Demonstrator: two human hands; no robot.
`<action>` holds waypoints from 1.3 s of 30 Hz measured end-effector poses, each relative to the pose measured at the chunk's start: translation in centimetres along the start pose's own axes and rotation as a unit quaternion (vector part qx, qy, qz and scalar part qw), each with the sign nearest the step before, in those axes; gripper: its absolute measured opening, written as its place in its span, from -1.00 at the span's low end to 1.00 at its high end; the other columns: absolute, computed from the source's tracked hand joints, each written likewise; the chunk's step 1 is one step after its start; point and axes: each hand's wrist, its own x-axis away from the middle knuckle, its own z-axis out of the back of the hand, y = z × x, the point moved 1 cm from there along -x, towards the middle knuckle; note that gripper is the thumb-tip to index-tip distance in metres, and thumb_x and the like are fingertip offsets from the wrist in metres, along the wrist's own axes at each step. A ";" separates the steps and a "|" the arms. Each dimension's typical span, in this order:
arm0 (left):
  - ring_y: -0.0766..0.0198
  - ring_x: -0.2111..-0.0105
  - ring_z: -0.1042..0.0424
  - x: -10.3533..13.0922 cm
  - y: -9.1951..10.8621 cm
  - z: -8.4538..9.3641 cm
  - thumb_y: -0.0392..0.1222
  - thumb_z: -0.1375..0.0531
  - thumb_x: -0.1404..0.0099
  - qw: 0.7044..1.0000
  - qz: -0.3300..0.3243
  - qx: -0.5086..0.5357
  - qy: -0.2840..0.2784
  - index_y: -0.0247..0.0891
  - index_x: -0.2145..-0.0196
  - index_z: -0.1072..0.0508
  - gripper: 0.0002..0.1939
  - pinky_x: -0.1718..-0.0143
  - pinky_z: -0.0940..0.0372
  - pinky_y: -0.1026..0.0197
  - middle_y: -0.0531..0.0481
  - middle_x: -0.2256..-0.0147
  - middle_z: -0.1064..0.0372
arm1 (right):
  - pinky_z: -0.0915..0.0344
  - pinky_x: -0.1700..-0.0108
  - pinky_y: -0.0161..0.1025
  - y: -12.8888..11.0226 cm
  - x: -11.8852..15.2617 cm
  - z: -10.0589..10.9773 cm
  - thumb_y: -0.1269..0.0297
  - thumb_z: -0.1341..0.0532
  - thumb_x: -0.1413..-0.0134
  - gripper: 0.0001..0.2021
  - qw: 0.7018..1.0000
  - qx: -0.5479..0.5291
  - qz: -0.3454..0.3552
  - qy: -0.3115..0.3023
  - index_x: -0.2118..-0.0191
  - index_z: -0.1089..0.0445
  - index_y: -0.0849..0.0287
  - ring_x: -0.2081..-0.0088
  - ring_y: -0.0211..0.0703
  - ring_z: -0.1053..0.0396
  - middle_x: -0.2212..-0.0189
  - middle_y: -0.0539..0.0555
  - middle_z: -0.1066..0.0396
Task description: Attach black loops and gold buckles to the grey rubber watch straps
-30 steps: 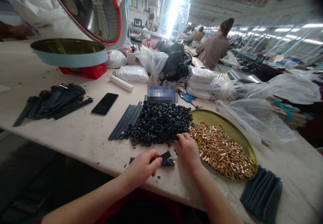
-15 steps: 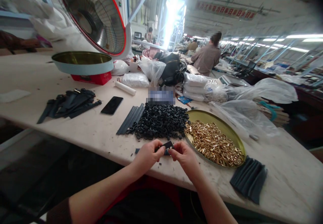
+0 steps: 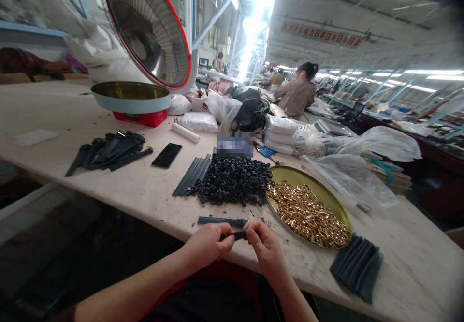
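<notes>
Head view showed gold buckles (image 3: 311, 215) filling a round tray (image 3: 339, 206); left hand (image 3: 210, 244) and right hand (image 3: 266, 247) pinched a dark strap (image 3: 237, 235).

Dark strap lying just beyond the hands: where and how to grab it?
Probably the left end of the dark strap, from above, fingers pinching across its narrow width. It lies flat, running left to right, and that end is exposed, while its right end sits close to the right hand's fingers.
</notes>
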 end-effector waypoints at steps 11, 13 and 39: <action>0.39 0.59 -0.12 0.0 0.3 1.3 -0.17 0.00 -0.14 0.998 -0.018 -0.063 -0.017 -0.28 0.57 -0.34 -0.77 0.58 0.09 0.34 0.13 0.63 -0.15 | -0.16 0.38 -0.33 1.1 -0.5 -0.9 0.12 -0.27 0.15 -0.76 0.992 -0.089 -0.093 -0.017 0.45 -0.28 0.17 0.46 -0.28 -0.19 0.52 -0.04 -0.25; 0.36 0.55 -0.17 -0.2 0.4 1.0 -0.16 0.03 -0.17 0.999 -0.022 -0.026 -0.016 -0.28 0.50 -0.37 -0.75 0.53 0.01 0.34 0.10 0.58 -0.22 | -0.17 0.40 -0.32 1.2 -0.8 -1.1 0.11 -0.27 0.17 -0.74 0.984 -0.128 -0.119 -0.021 0.39 -0.29 0.16 0.48 -0.28 -0.20 0.51 -0.05 -0.26; 0.23 0.41 -0.36 -3.0 -1.5 0.8 0.01 -0.12 -0.13 0.997 0.079 -0.005 0.027 -0.26 0.28 -0.31 -0.71 0.45 -0.15 0.29 0.01 0.41 -0.40 | -0.24 0.38 -0.31 1.6 -1.4 -1.4 0.13 -0.32 0.20 -0.71 0.917 -0.283 -0.271 -0.073 0.41 -0.23 0.14 0.43 -0.25 -0.29 0.46 -0.02 -0.34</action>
